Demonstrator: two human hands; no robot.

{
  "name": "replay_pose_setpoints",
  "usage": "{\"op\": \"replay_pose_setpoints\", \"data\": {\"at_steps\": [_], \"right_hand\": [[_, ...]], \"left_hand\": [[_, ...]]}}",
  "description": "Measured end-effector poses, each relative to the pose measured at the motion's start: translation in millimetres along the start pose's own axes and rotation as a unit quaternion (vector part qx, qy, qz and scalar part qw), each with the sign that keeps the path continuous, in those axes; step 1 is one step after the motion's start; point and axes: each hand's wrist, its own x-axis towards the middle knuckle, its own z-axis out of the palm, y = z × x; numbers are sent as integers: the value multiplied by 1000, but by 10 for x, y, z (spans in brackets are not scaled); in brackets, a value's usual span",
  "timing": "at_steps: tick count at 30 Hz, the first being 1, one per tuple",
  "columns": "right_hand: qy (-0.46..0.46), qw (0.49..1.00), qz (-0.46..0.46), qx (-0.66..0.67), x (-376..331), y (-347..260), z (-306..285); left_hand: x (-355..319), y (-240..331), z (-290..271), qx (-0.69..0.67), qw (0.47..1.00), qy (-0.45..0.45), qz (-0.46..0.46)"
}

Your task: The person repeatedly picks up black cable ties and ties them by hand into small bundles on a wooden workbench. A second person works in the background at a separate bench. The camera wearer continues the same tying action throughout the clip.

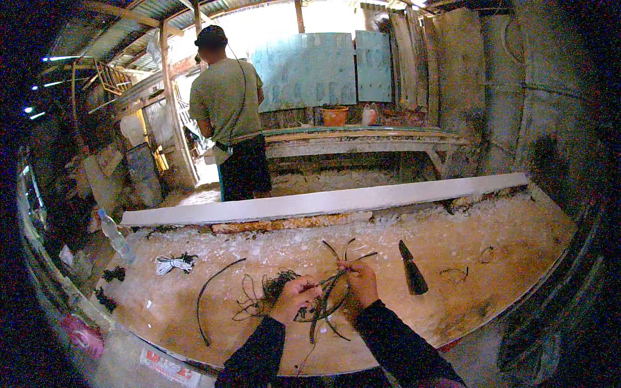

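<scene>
Both my hands meet over the near middle of the wooden tabletop (388, 330). My left hand (297, 299) is closed, its fingers pinching a thin dark cord. Close to its right, my right hand (361, 284) is closed around a bunch of dark flexible strips (333, 291), whose ends fan out above and below the fingers. A tangle of thin dark cord (275, 283) lies beside and partly behind my left hand. Right of my right hand rests a dark, pointed, tapering object (413, 270); its exact kind is unclear.
Left of my hands lie a curved dark strip (202, 297), a white cord bundle (173, 264), small dark bundles (113, 275) and a clear plastic bottle (116, 238). A long white board (323, 204) borders the far edge. Beyond it, a person (226, 97) stands facing away near a bench (362, 136).
</scene>
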Motion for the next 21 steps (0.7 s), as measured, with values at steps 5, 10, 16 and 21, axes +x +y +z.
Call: {"op": "replay_pose_setpoints", "data": {"at_steps": [5,10,16,21], "right_hand": [[6,997,-59,-49,-87,-50,27],[-20,987,-88,-136,-44,-67,-18],[-1,999,-40,-2,9,-205,-29],[4,996,-82,35,-1,-261,-81]], "left_hand": [[-37,-1,7,-33,999,18,3],[4,-40,-42,-42,999,9,-14],[25,-176,-58,-145,988,-41,-43],[64,-306,-57,-63,996,46,-50]]}}
